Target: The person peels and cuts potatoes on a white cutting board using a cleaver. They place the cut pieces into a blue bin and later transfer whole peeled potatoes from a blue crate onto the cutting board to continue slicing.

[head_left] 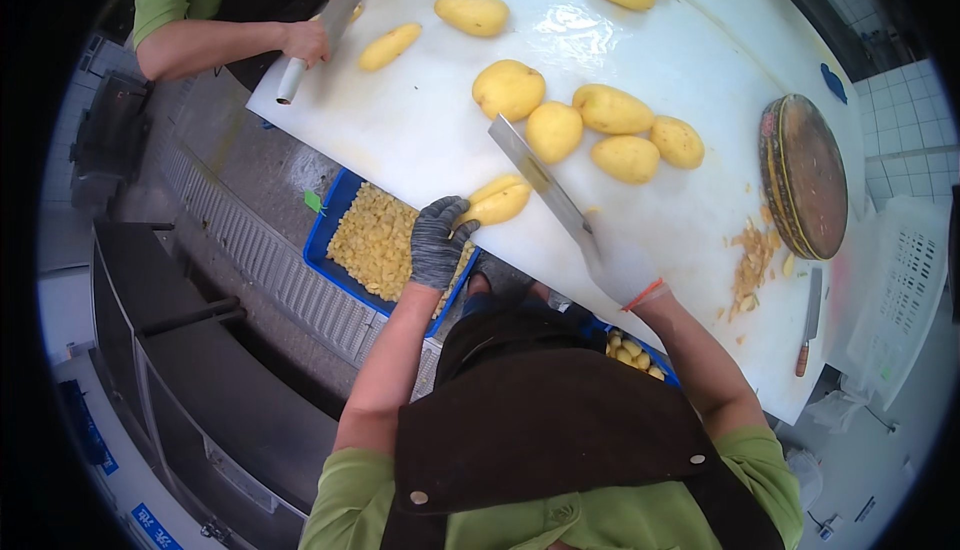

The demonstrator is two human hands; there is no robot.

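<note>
My left hand, in a grey knitted glove, holds a peeled potato against the white tabletop, close to its near edge. A lengthwise line in the potato looks like a cut. In a white glove, my right hand is closed around the handle of a cleaver, the grip itself being hidden by the fingers. The blade slants up and left, just right of the held potato and apart from it. Several whole peeled potatoes lie beyond the blade.
Under the edge, a blue bin holds diced potato; another has potatoes. At right are a round chopping block, peelings and a knife. Across the table, a co-worker's hand grips a cleaver.
</note>
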